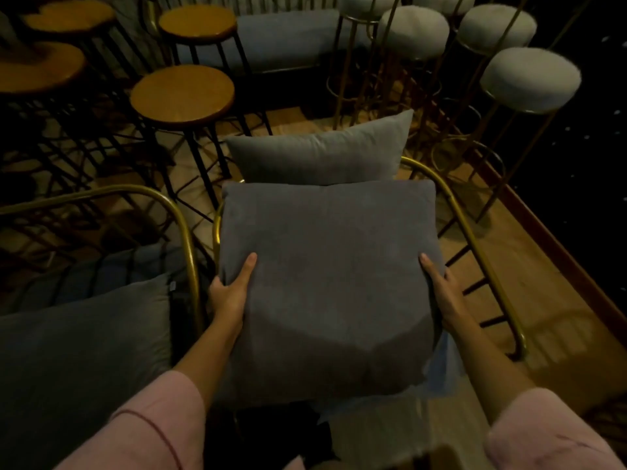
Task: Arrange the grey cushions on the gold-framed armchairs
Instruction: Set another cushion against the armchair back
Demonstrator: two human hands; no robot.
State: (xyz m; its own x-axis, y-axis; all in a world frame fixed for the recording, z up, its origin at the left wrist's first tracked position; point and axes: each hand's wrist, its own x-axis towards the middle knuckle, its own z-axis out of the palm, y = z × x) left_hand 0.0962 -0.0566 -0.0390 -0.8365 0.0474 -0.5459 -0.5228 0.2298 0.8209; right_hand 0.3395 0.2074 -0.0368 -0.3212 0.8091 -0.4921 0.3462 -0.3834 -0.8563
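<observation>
A large square grey cushion [329,273] lies flat over the seat of a gold-framed armchair [475,245] in the middle of the view. My left hand [230,293] grips its left edge and my right hand [441,293] grips its right edge, thumbs on top. Behind it a second grey cushion [319,154] stands upright against the chair's back. To the left, another gold-framed armchair [176,212] holds a third grey cushion [84,340] on its seat.
Round wooden stools [183,91] with black legs crowd the back left. Tall gold-legged stools with pale padded tops [531,78] stand at the back right. A grey bench [288,35] sits at the far wall. A wooden floor ledge [559,266] runs along the right.
</observation>
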